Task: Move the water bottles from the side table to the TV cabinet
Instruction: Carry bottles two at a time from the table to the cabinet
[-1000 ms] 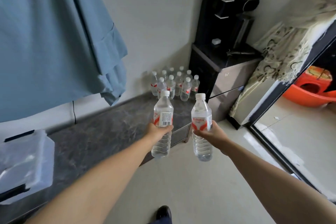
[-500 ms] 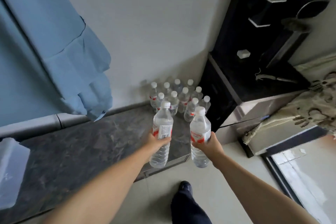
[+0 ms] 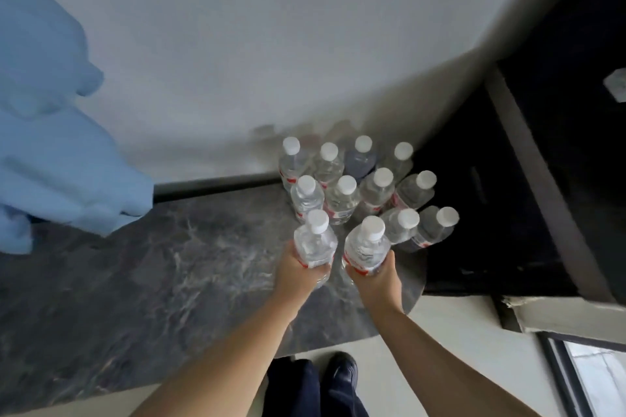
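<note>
Water bottles, two of them, are carried upright over the dark marbled TV cabinet [image 3: 142, 267], one in each of a person's hands. The left hand [image 3: 296, 272] has its fingers closed around the lower body of the left bottle [image 3: 314, 242]; the right hand [image 3: 376, 276] is wrapped the same way around the right bottle [image 3: 365, 249]. Both hang just in front of the cluster of bottles [image 3: 355, 186] already standing on the cabinet against the wall [image 3: 271, 44], beside a black appliance [image 3: 542, 179].

Whether either base has met the stone surface cannot be told, since the hands hide the lower ends. The step in hand appears to be setting this pair down as a new front row. Done well, it would mean lowering each bottle straight down, keeping clear of the white caps just behind, and releasing only once each base sits flat, with the right bottle kept off the cabinet's rounded end. A blue cloth [image 3: 61, 162] hangs well to the left of the cluster.
</note>
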Action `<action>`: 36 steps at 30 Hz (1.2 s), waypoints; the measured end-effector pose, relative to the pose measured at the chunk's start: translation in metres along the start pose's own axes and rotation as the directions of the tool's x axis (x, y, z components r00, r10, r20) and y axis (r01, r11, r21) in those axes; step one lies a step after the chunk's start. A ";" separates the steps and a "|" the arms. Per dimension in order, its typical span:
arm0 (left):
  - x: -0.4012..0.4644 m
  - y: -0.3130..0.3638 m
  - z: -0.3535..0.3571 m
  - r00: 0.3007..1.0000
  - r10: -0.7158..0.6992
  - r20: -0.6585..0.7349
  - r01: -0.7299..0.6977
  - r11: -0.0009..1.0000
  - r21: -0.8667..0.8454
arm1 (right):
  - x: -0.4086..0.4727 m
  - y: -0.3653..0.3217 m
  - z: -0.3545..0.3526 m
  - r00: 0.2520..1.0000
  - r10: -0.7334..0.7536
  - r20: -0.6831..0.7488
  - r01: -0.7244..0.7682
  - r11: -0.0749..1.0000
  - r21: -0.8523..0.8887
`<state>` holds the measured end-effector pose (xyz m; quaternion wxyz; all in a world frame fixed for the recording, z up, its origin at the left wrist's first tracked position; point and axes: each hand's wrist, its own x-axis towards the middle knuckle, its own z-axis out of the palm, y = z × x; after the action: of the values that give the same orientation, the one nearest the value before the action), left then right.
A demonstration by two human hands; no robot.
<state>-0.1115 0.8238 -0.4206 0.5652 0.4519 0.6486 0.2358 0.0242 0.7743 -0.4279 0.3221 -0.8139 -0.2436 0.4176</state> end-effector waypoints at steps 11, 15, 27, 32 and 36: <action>0.060 -0.032 0.031 0.998 0.065 -0.013 -0.065 0.998 0.012 | 0.060 0.015 0.053 0.988 0.047 -0.148 -0.032 0.994 0.104; 0.061 -0.031 0.028 0.995 0.073 0.074 -0.075 0.997 0.018 | 0.059 0.015 0.046 0.996 0.062 -0.067 -0.058 0.997 0.048; 0.020 0.025 -0.009 0.983 0.021 0.183 -0.033 0.997 0.064 | 0.008 -0.047 -0.007 0.993 0.102 0.062 -0.097 0.992 -0.080; -0.011 0.107 -0.043 0.971 0.096 0.219 -0.144 0.966 0.215 | -0.022 -0.120 -0.050 0.997 -0.019 0.074 0.035 0.975 -0.220; -0.023 0.178 -0.063 0.947 0.231 0.222 -0.297 0.894 0.335 | -0.039 -0.188 -0.083 0.978 -0.184 0.099 0.207 0.915 -0.346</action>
<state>-0.1150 0.9031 -0.2473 0.4892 0.6520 0.5607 0.1454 0.0488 0.8478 -0.2339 0.2022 -0.8163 -0.4051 0.3586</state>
